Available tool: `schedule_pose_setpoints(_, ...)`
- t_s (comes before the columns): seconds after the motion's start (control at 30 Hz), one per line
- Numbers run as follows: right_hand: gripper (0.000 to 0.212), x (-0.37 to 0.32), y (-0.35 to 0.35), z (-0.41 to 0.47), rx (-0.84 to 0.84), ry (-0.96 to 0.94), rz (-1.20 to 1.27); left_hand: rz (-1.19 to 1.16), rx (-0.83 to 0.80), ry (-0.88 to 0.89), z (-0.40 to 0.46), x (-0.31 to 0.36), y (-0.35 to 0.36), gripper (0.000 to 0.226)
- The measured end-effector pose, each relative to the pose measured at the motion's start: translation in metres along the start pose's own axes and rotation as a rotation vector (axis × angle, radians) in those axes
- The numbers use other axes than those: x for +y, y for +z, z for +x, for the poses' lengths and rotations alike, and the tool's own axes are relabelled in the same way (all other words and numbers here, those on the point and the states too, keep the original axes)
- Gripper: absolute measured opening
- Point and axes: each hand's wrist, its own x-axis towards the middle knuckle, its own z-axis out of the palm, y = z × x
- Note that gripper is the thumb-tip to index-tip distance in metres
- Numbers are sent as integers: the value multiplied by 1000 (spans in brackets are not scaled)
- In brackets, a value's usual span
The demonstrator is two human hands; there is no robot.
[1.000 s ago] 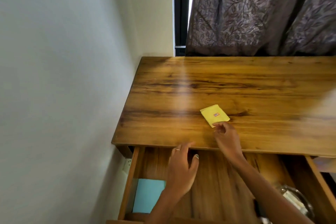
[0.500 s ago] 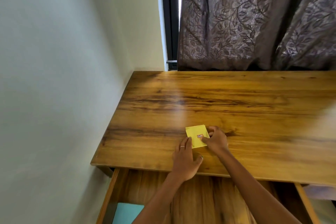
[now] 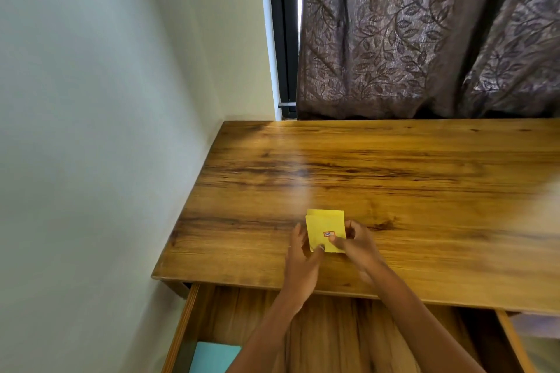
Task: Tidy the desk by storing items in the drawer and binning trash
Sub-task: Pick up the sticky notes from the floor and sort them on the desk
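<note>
A small yellow packet (image 3: 321,226) with a red label is held just above the wooden desk top (image 3: 394,179), near its front edge. My left hand (image 3: 301,260) pinches its lower left corner with thumb and fingers. My right hand (image 3: 357,247) grips its right side, thumb on the red label. Below the desk edge the drawer (image 3: 330,333) stands pulled out, and a light blue flat item (image 3: 213,357) lies at its left end.
A pale wall (image 3: 91,130) runs along the desk's left side. A brown leaf-patterned curtain (image 3: 424,33) hangs behind the desk, beside a dark window frame (image 3: 283,30). The drawer's right wall (image 3: 512,342) shows at lower right.
My left hand rose from the drawer to the desk top and took the packet's corner. My right hand went from touching the packet to gripping it. The packet now sits lifted and squared up.
</note>
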Motion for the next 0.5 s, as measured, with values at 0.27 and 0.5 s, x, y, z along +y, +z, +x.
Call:
schedule_pose_setpoints(0.27, 39, 3, 9, -21, -131, -228, -98, 76, 136, 141, 0, 5, -21, 24)
schedule_pose_setpoints(0.5, 67, 2, 15, -33, 83, -577, -596, 107, 62, 73, -6, -4, -20, 23)
